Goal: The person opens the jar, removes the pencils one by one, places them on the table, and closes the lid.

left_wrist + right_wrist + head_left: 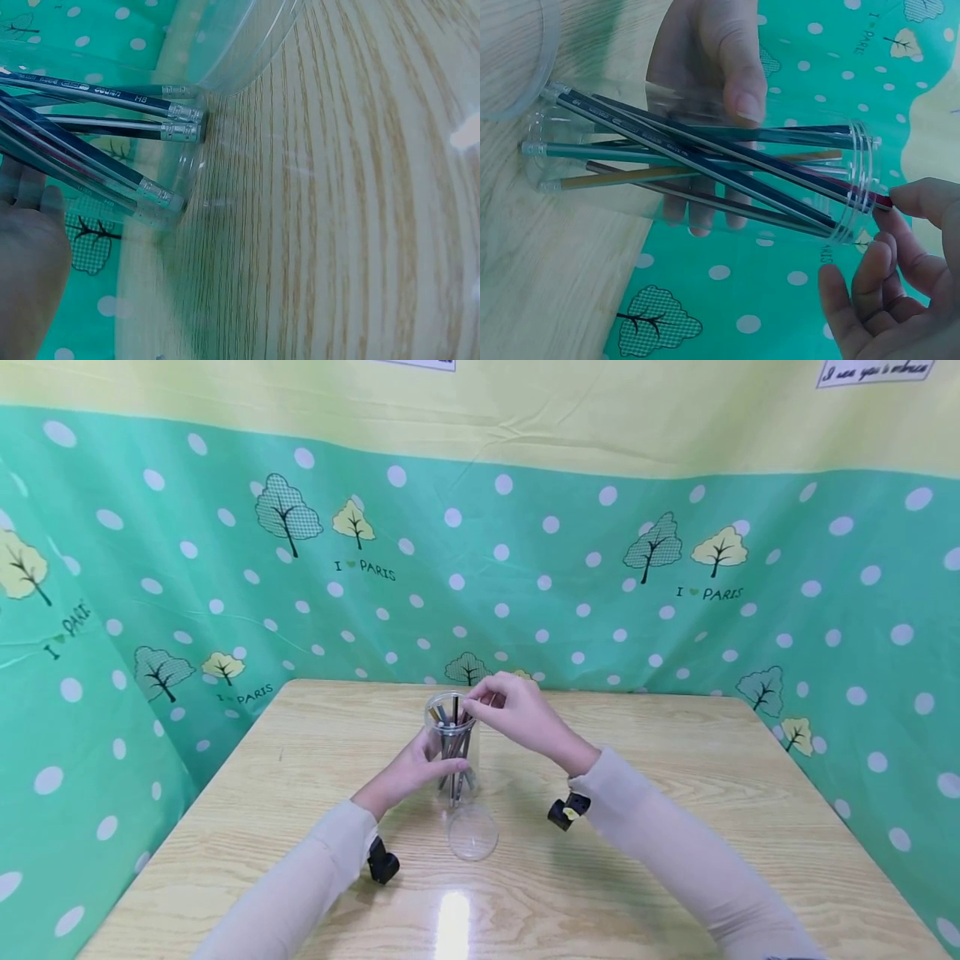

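A clear plastic jar point(472, 745) stands upright on the table with several pencils point(667, 146) leaning inside it, mostly dark-striped, one yellowish. My left hand point(412, 770) grips the jar around its side, thumb across the near face. At the open mouth, my right hand point(521, 714) pinches the red end of a pencil point(883, 201) between thumb and forefinger, as the right wrist view shows. The rest of that pencil is hard to tell among the others. In the left wrist view, eraser ends point(180, 131) of pencils rest at the jar's bottom.
A round clear lid point(472, 833) lies flat on the wooden table point(660, 860), just in front of the jar. Behind the table and at its sides hangs a green and yellow curtain point(525, 527) with white dots and trees.
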